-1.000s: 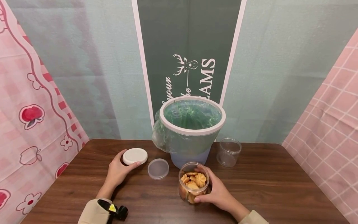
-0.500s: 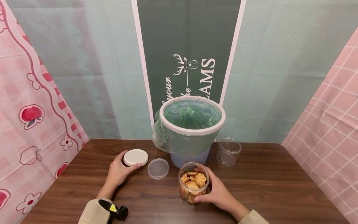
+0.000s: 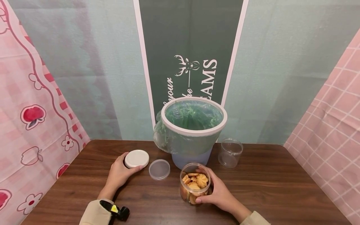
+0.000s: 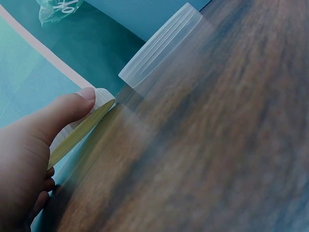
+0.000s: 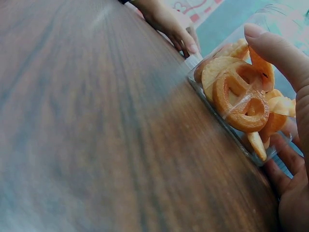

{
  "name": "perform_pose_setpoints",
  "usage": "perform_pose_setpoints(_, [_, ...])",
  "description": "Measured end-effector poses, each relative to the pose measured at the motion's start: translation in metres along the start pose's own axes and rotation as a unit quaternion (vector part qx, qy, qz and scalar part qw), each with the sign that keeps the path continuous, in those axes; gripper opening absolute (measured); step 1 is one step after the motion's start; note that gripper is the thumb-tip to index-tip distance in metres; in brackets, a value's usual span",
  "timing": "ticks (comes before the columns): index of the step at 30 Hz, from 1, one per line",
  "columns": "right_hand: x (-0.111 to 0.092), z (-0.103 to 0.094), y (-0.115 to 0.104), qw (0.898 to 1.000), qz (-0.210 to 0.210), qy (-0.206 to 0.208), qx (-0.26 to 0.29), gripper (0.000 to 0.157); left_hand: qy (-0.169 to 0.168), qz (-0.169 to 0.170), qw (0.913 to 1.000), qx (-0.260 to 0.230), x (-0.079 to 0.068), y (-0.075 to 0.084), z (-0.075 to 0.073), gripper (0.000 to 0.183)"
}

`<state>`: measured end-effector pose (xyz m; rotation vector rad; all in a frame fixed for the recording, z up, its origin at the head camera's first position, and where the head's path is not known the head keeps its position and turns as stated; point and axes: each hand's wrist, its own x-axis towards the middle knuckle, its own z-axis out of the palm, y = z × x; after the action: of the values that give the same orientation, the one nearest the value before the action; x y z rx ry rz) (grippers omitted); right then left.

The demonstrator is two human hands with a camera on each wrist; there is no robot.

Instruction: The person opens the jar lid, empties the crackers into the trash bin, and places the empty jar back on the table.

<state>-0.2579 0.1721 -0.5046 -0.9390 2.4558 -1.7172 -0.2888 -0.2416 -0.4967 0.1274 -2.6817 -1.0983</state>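
My left hand [image 3: 121,170] holds a white screw lid [image 3: 137,158] by its edge, thumb on the near side, at the table's left. In the left wrist view a yellowish underside [image 4: 79,137] shows beneath the lid's white ribbed rim; the far fingers are mostly hidden. A clear plastic jar of cookies [image 3: 194,184] stands lidless at the front middle. My right hand [image 3: 220,192] grips its right side. Through the jar wall, the right wrist view shows a pretzel-shaped cookie [image 5: 241,99] among other cookies. Between both hands lies a translucent lid [image 3: 159,169], touched by neither.
Behind the cookie jar stands a bin [image 3: 194,131] with a pale rim and a green plastic liner bunched out on its left. A second clear jar [image 3: 230,153], with no lid on it, is to the bin's right. Fabric sheets surround the wooden table [image 3: 267,187].
My left hand and the white lid have shifted slightly to the right and nearer. My right hand keeps its hold on the cookie jar, which has stayed in place.
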Motion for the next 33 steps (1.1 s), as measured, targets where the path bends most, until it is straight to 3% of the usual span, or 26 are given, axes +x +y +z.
perform_pose_setpoints(14, [0.0,0.0016,-0.0057,0.999,0.046,0.006,0.02,0.102,-0.006,0.004,0.9996,0.026,0.0003,-0.002,0.0004,0.106])
perform_pose_setpoints(33, [-0.0002,0.0005,0.0007,1.0,0.005,-0.002,-0.001,0.103,-0.012,0.016,0.9988,0.045,0.0,-0.002,0.0013,0.105])
